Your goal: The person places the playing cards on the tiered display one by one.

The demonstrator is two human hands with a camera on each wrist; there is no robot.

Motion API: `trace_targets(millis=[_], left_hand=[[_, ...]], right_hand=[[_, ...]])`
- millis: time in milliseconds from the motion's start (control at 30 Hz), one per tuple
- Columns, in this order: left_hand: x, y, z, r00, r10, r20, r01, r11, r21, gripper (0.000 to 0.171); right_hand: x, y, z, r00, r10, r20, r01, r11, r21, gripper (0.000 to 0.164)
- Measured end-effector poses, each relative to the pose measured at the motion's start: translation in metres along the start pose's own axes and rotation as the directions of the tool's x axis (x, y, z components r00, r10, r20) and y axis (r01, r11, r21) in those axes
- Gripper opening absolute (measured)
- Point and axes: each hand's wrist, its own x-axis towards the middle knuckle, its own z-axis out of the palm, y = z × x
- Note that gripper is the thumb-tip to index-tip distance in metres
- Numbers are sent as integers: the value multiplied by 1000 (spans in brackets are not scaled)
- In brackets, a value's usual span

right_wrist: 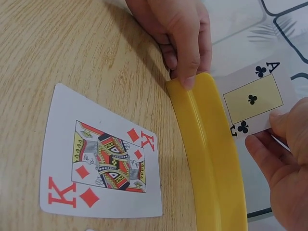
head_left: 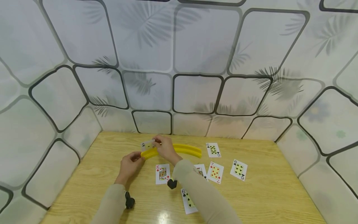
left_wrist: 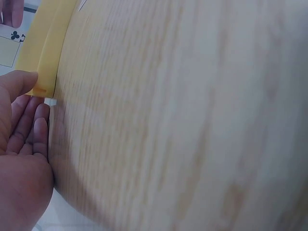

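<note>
A curved yellow card holder (head_left: 188,150) lies toward the back of the wooden table. My left hand (head_left: 130,166) grips its left end, thumb on top and fingers beneath, as the left wrist view shows. Between the thumb and fingers of my right hand (head_left: 167,150) is an ace of clubs (right_wrist: 252,98), pinched by one edge. This card stands tilted along the holder's far side, near the left end. Whether its lower edge sits in the slot, I cannot tell. Nearest in front of the holder, a king of diamonds (right_wrist: 111,156) lies face up.
To the right lie a ten of clubs (head_left: 213,150), a seven of diamonds (head_left: 215,172) and a six (head_left: 239,170) of a black suit. My right sleeve (head_left: 201,193) partly covers a face card (head_left: 200,170) and a six of spades (head_left: 188,202). A patterned curtain (head_left: 151,93) borders the table's back.
</note>
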Motion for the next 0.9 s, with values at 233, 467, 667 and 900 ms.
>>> trace_targets(millis=[233,467,667,900], left_hand=[[1,-1,1,1000,1,-9,-1,1000,-7,30],[-1,0,1,1000,-6,-4,6,1000,-13,31],[-1,1,1,1000,-8,-7,8,1000,-7,30],[0,0,1,1000,-5,-8,5,1000,3,31]], right_hand=[[0,-1,0,1000,14,5,-14,1000,1,23],[-2,0,-2,1000,22,2,-22,1000,14,23],[-6,2,-8,1000,28,4,-28,999,20,28],[-18,14,-21,999,16,51,-15,1000,-19,32]])
